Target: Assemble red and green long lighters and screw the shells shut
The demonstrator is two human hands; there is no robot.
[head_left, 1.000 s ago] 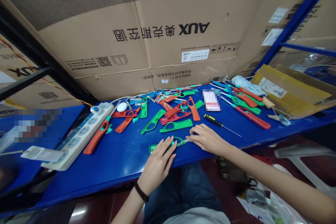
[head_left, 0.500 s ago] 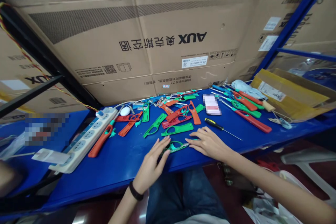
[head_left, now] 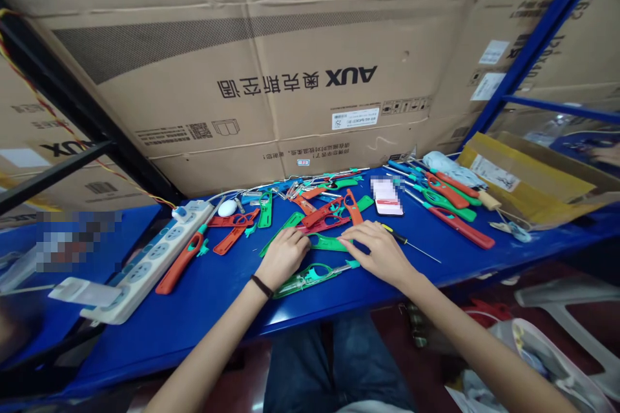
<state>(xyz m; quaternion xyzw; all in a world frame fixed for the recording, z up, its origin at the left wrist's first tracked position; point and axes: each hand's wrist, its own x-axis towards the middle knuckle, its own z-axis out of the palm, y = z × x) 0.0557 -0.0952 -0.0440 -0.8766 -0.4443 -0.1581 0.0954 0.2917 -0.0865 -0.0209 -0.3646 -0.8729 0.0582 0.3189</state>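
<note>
We rest our left hand [head_left: 283, 257] and right hand [head_left: 375, 251] palm-down and loosely spread — no pinch visible — either side of a green lighter shell [head_left: 327, 243], with a green lighter body [head_left: 310, 282] lying free near the worktop's [head_left: 203, 316] front edge.

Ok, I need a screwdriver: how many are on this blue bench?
1: a black-and-yellow screwdriver, just beyond the right hand. Others may be hidden among the plastic parts.

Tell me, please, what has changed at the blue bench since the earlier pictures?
The left hand and right hand have let go of the green-and-teal plastic handle, which now lies free near the bench edge, and moved forward over a flat green plastic handle. The power strip and screwdriver stayed put.
</note>
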